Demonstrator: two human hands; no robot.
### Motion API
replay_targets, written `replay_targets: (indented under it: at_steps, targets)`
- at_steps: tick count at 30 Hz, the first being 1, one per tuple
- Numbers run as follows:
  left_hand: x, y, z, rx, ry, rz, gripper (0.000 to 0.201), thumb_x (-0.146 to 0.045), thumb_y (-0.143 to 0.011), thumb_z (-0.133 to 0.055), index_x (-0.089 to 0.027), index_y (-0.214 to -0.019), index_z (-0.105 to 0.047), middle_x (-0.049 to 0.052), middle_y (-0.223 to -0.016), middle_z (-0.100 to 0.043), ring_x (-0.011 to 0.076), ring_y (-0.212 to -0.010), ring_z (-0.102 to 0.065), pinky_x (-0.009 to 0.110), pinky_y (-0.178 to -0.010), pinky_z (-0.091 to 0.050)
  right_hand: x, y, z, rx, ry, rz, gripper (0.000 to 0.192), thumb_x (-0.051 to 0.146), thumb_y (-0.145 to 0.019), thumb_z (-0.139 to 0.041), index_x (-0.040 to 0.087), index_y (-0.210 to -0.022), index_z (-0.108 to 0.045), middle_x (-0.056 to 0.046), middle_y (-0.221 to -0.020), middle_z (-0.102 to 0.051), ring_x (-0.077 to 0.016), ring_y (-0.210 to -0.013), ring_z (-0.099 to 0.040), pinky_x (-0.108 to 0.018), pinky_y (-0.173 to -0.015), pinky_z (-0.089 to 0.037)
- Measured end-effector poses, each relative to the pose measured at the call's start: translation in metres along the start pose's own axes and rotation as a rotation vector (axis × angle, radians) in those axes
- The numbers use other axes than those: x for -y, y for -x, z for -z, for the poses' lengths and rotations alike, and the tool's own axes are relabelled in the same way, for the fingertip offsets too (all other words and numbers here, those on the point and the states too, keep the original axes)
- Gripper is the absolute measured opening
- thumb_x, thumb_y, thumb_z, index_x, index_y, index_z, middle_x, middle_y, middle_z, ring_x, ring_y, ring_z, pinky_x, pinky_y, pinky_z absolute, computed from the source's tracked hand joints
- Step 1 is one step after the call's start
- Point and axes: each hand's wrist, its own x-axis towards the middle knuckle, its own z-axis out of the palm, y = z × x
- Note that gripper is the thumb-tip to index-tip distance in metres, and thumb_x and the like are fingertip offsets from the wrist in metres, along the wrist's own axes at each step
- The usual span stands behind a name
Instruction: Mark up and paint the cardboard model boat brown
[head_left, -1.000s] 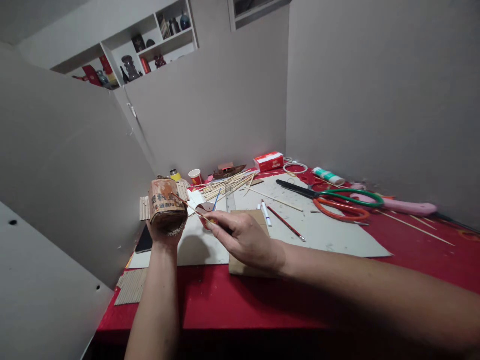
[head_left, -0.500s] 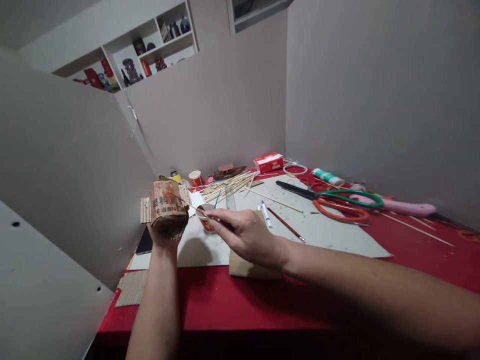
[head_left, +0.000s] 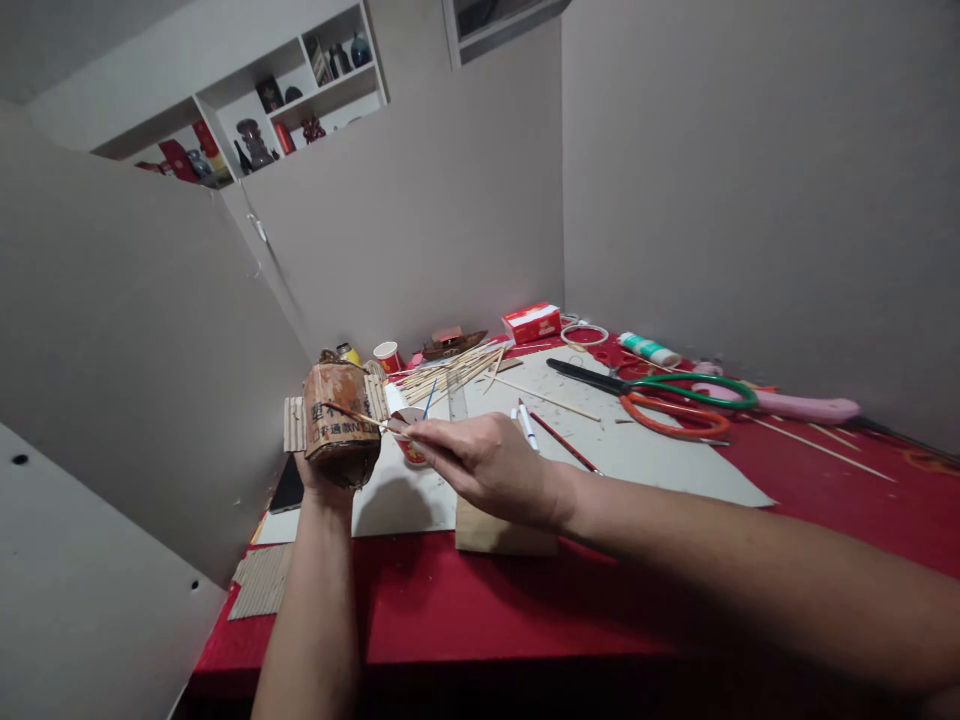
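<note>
The left hand [head_left: 324,478] is mostly hidden behind the cardboard roll [head_left: 339,425]. The printed characters on the roll are too small to read. The shelf [head_left: 247,120] ornaments are too small to identify.

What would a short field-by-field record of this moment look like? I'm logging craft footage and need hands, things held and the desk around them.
left hand: left hand holds up a brown cardboard piece with printed letters
right hand: right hand pinches a thin brush, tip against the cardboard piece
just behind: small red paper cup with a blue stick in it
surface: red table with a grey board
also there: bundle of wooden sticks, scissors, red box
</note>
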Motion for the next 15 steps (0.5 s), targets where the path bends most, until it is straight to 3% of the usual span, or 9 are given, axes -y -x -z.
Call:
replay_targets:
  at_steps: [4,9,15]
  targets:
    - [0.0006,-0.0003,0.0022,-0.007,-0.005,0.008,0.036,-0.047,-0.089,-0.060,-0.022,-0.112,-0.071,0.009,-0.113,-0.074,0.0271,-0.108,-0.068,0.041,-0.088,-0.058,-0.0036,-0.0020,-0.0005,-0.025,0.022,-0.059,0.025,0.027,-0.099,-0.048,0.017,-0.102,-0.071,-0.007,-0.084,-0.077,-0.0140,-0.063,-0.067,-0.024,-0.059,-0.039]
    - [0.0007,-0.0006,-0.0011,-0.019,0.011,-0.001,0.042,-0.051,-0.091,-0.055,-0.019,-0.110,-0.071,0.011,-0.114,-0.073,0.0278,-0.109,-0.067,0.040,-0.087,-0.058,-0.0025,-0.0011,0.0016,0.033,0.002,0.027,0.028,0.025,-0.100,-0.044,0.017,-0.106,-0.070,-0.006,-0.082,-0.077,-0.0130,-0.062,-0.065,-0.023,-0.057,-0.038]
    - [0.0005,0.0002,-0.0007,-0.016,0.007,0.025,0.036,-0.045,-0.093,-0.053,-0.019,-0.107,-0.072,0.010,-0.110,-0.074,0.0257,-0.102,-0.069,0.039,-0.084,-0.059,-0.0027,-0.0024,0.0034,0.006,0.014,-0.016,0.028,0.027,-0.100,-0.045,0.017,-0.104,-0.070,-0.007,-0.084,-0.077,-0.0136,-0.063,-0.066,-0.024,-0.058,-0.039]
